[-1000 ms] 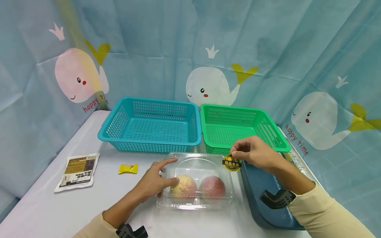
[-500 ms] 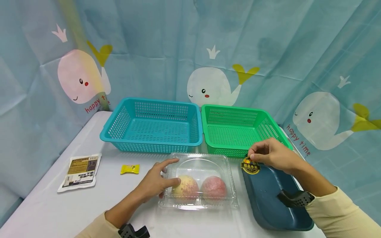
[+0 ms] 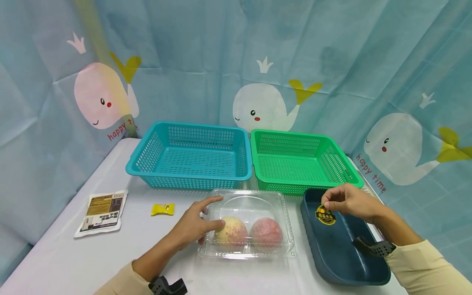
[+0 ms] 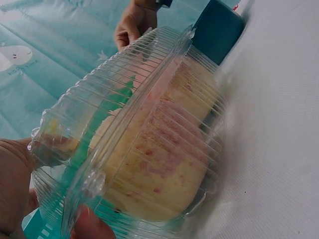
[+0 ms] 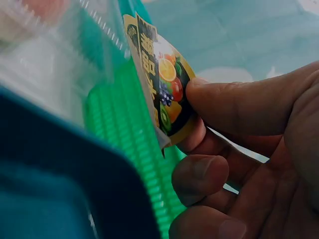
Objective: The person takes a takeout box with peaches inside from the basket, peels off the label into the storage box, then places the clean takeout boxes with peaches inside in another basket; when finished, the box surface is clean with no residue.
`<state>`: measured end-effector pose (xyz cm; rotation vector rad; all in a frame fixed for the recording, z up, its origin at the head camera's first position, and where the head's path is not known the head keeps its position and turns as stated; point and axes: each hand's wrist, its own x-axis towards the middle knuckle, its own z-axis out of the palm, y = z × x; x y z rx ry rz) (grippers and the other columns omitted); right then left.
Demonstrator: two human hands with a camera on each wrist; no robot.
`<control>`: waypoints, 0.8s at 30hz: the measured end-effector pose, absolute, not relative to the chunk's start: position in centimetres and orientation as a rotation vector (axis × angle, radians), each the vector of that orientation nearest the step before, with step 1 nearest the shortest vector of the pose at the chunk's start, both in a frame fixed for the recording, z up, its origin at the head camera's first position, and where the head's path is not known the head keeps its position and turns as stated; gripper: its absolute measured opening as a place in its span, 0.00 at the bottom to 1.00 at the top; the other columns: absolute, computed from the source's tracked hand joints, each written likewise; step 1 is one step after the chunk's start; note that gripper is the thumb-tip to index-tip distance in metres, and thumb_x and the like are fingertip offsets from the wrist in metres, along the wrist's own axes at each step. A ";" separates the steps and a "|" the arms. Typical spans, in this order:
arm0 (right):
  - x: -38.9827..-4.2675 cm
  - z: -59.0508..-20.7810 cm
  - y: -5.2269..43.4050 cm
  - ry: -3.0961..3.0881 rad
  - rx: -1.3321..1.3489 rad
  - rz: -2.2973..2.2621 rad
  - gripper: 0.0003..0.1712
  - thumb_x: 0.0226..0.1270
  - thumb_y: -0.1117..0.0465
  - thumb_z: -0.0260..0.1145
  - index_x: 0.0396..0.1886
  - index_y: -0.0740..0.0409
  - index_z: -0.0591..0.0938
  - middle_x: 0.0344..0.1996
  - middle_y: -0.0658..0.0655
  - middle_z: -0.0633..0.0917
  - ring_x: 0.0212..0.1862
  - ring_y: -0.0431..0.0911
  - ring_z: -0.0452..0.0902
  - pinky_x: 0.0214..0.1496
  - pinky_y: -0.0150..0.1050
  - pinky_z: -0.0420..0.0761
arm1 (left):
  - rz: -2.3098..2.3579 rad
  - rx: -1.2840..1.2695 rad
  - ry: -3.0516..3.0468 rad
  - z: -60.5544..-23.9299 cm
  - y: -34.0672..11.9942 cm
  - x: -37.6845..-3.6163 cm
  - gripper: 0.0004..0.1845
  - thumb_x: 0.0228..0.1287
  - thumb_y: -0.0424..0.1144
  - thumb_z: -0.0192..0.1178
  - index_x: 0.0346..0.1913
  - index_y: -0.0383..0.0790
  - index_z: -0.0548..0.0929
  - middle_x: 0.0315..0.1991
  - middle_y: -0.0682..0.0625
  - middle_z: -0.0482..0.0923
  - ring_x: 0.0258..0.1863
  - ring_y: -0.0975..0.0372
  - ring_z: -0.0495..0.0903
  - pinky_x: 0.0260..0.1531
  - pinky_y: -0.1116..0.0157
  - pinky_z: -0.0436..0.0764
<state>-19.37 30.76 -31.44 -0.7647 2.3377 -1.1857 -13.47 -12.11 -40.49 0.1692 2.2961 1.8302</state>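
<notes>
Meanwhile the right hand (image 3: pixel 348 203) pinched a round sticker (image 3: pixel 325 215) between thumb and forefinger, holding it over the dark blue tray (image 3: pixel 343 262). The left hand (image 3: pixel 193 223) rested, fingers loosely spread, against the clear clamshell (image 3: pixel 250 198) (two peaches inside) lying on the bench (image 3: pixel 55 262) before the green basket (image 3: pixel 302 162).

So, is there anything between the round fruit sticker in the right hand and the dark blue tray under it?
Nothing visible. The right hand pinches the round fruit sticker directly over the dark blue plastic tray, whose inside looks bare there.
</notes>
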 end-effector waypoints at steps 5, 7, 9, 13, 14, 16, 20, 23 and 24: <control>-19.8 -32.9 31.9 2.309 -0.725 -1.203 0.05 0.69 0.67 0.61 0.35 0.66 0.81 0.23 0.53 0.76 0.18 0.41 0.62 0.15 0.39 0.64 | 1.832 0.185 2.294 -40.6 -12.2 -13.5 0.38 0.51 0.38 0.73 0.67 0.51 0.72 0.55 0.29 0.60 0.08 0.61 0.65 0.07 0.65 0.71; -19.9 -33.6 32.4 2.301 -0.705 -1.198 0.06 0.69 0.67 0.61 0.35 0.66 0.81 0.22 0.53 0.75 0.17 0.40 0.61 0.15 0.37 0.63 | 1.830 0.187 2.295 -40.6 -12.2 -13.5 0.38 0.51 0.38 0.73 0.67 0.51 0.72 0.54 0.29 0.61 0.08 0.60 0.65 0.07 0.65 0.71; -20.1 -34.5 32.9 2.293 -0.686 -1.185 0.06 0.70 0.66 0.61 0.35 0.66 0.81 0.22 0.54 0.75 0.17 0.39 0.61 0.15 0.36 0.64 | 1.828 0.185 2.298 -40.5 -12.2 -13.5 0.38 0.51 0.39 0.73 0.67 0.51 0.72 0.54 0.30 0.61 0.08 0.60 0.65 0.07 0.65 0.71; -20.4 -36.0 33.6 2.291 -0.631 -1.143 0.07 0.69 0.65 0.62 0.35 0.66 0.81 0.21 0.53 0.75 0.17 0.37 0.62 0.16 0.32 0.64 | 1.824 0.178 2.297 -40.5 -12.1 -13.5 0.38 0.51 0.39 0.73 0.67 0.52 0.73 0.53 0.31 0.61 0.08 0.60 0.65 0.07 0.64 0.71; -20.5 -36.3 33.7 2.293 -0.619 -1.133 0.07 0.69 0.65 0.62 0.35 0.66 0.81 0.21 0.53 0.75 0.18 0.37 0.62 0.16 0.32 0.65 | 1.824 0.177 2.295 -40.5 -12.1 -13.4 0.38 0.50 0.39 0.73 0.67 0.52 0.72 0.53 0.32 0.61 0.08 0.60 0.65 0.07 0.64 0.71; -20.6 -36.9 34.0 2.304 -0.597 -1.114 0.07 0.68 0.64 0.63 0.34 0.65 0.82 0.21 0.51 0.74 0.18 0.37 0.62 0.17 0.31 0.65 | 1.823 0.176 2.292 -40.4 -12.1 -13.4 0.38 0.50 0.39 0.73 0.67 0.52 0.72 0.53 0.32 0.62 0.08 0.60 0.65 0.07 0.64 0.71; -20.8 -37.5 34.3 2.333 -0.573 -1.079 0.07 0.68 0.64 0.63 0.33 0.65 0.82 0.19 0.49 0.72 0.18 0.38 0.63 0.17 0.31 0.64 | 1.828 0.179 2.286 -40.4 -12.1 -13.4 0.38 0.51 0.39 0.73 0.67 0.52 0.72 0.53 0.31 0.62 0.09 0.59 0.65 0.07 0.64 0.71; -20.9 -37.9 34.4 2.349 -0.561 -1.058 0.06 0.67 0.65 0.64 0.32 0.64 0.82 0.20 0.50 0.73 0.18 0.39 0.64 0.18 0.31 0.65 | 1.835 0.183 2.280 -40.4 -12.2 -13.4 0.38 0.51 0.39 0.73 0.67 0.51 0.72 0.53 0.31 0.62 0.08 0.60 0.65 0.07 0.65 0.71; -20.9 -38.1 34.4 2.352 -0.563 -1.054 0.05 0.66 0.66 0.64 0.32 0.64 0.82 0.20 0.50 0.74 0.19 0.39 0.65 0.18 0.32 0.65 | 1.837 0.185 2.277 -40.4 -12.2 -13.4 0.38 0.51 0.38 0.73 0.67 0.51 0.72 0.53 0.31 0.62 0.08 0.60 0.65 0.07 0.65 0.71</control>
